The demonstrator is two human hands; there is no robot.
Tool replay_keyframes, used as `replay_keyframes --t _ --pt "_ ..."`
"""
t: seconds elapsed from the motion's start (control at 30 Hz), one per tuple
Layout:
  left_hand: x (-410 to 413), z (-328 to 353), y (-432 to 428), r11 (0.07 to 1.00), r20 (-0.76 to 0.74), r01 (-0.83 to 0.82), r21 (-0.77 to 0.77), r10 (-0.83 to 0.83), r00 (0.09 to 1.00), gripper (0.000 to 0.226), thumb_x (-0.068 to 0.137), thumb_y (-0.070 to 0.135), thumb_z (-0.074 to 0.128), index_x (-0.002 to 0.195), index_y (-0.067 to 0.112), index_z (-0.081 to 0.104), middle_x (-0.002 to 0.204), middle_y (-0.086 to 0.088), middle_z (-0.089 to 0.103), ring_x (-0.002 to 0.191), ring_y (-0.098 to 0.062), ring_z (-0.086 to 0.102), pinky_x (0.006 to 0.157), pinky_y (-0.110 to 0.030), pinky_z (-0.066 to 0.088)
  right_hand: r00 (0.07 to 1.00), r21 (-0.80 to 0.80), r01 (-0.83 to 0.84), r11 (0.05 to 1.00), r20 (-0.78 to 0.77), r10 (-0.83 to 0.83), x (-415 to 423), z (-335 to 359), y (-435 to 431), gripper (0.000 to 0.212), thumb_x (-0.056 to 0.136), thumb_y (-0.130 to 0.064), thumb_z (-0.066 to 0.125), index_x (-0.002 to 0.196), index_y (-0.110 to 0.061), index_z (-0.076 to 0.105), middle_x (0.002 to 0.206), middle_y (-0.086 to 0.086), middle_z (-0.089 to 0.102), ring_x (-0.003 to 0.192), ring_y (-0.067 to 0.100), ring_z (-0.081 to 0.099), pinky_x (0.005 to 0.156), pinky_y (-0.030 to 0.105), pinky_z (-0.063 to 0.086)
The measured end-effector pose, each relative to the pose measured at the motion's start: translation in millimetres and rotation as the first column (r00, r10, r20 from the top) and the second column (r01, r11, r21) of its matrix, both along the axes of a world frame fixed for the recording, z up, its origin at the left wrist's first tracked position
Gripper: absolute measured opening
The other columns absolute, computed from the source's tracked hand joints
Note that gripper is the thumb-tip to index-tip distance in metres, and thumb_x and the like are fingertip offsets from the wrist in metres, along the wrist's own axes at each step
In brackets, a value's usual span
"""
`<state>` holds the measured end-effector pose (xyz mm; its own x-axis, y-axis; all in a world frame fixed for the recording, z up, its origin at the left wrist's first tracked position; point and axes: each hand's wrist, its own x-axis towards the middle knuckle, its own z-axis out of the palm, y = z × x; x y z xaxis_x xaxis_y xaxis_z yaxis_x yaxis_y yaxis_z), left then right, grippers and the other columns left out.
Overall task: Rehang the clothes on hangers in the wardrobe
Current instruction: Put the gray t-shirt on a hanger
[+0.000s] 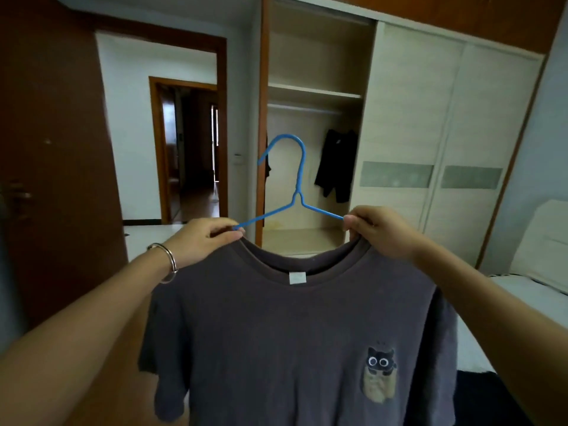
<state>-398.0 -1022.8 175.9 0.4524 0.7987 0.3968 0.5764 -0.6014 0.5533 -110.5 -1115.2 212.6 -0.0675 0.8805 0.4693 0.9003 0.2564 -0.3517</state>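
A dark grey T-shirt [295, 339] with a small cat print near its lower right hangs in front of me on a blue wire hanger [296, 186]. The hanger's hook stands upright above the collar, and its arms run down into the neck opening. My left hand [199, 241], with a metal bangle on the wrist, pinches the shirt's left shoulder where the hanger arm enters. My right hand [378, 232] pinches the right shoulder and the other hanger arm. Behind the shirt stands the open wardrobe [313, 96] with its rail [304, 107] under a shelf.
A black garment [336, 164] hangs at the right inside the wardrobe. Closed sliding doors [436, 142] fill the right side. A brown door [52, 149] stands at the left beside an open doorway [190, 149]. A white bed [534, 290] lies at the right edge.
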Motion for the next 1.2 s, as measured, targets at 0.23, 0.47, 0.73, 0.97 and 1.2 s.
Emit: replay_keyframes --t 0.23,0.47,0.73,0.97,1.2 --pt "-43.1 -13.8 73.3 0.990 0.096 -0.137 -0.043 0.141 0.985 0.030 0.091 0.025 0.048 0.117 0.016 0.060 0.091 0.015 0.056 0.097 -0.011 0.052 0.068 -0.010 0.036 0.992 -0.047 -0.119 0.992 -0.050 0.116 -26.0 -17.7 92.7 0.029 0.094 -0.026 0.048 0.068 -0.037 0.051 0.071 -0.015 0.054 0.069 0.003 0.050 0.063 0.013 0.038" --pt "-54.3 -16.8 174.5 0.982 0.077 -0.186 -0.018 0.187 0.979 0.028 0.091 0.024 0.048 0.113 0.014 0.063 0.097 0.003 0.059 0.099 -0.017 0.052 0.071 -0.011 0.040 0.978 -0.029 -0.141 0.990 -0.158 0.135 -34.0 -37.8 209.0 0.015 0.092 -0.022 0.053 0.088 -0.018 0.067 0.075 -0.020 0.054 0.073 -0.002 0.051 0.062 -0.001 0.040" --pt "-31.8 5.2 308.1 0.986 -0.017 -0.155 0.061 0.156 0.988 0.029 0.093 0.026 0.045 0.114 0.013 0.059 0.091 0.000 0.059 0.080 -0.008 0.052 0.065 -0.011 0.038 0.971 -0.048 -0.150 0.988 -0.195 0.138 -52.2 -32.5 356.0 0.023 0.095 -0.025 0.046 0.095 -0.013 0.065 0.094 -0.001 0.061 0.093 0.017 0.058 0.087 0.029 0.046" --pt "-37.2 -15.3 420.3 0.976 0.117 -0.176 0.129 0.161 0.980 0.025 0.090 0.021 0.051 0.107 0.009 0.065 0.069 0.011 0.052 0.066 -0.003 0.049 0.061 -0.010 0.036 0.969 -0.103 -0.124 0.987 -0.225 0.099 -68.7 -41.1 456.3 0.024 0.090 -0.032 0.053 0.102 -0.015 0.066 0.090 -0.006 0.061 0.090 0.016 0.058 0.085 0.031 0.049" --pt "-64.6 -35.8 538.9 0.972 0.134 -0.063 0.224 0.033 0.990 0.026 0.089 0.019 0.053 0.108 0.005 0.066 0.075 -0.001 0.062 0.064 0.001 0.053 0.059 -0.009 0.041 0.999 -0.049 0.035 0.998 0.018 -0.034 -93.6 -68.2 543.8 0.022 0.089 -0.022 0.057 0.104 -0.008 0.066 0.079 -0.006 0.055 0.066 -0.001 0.048 0.059 0.004 0.037"
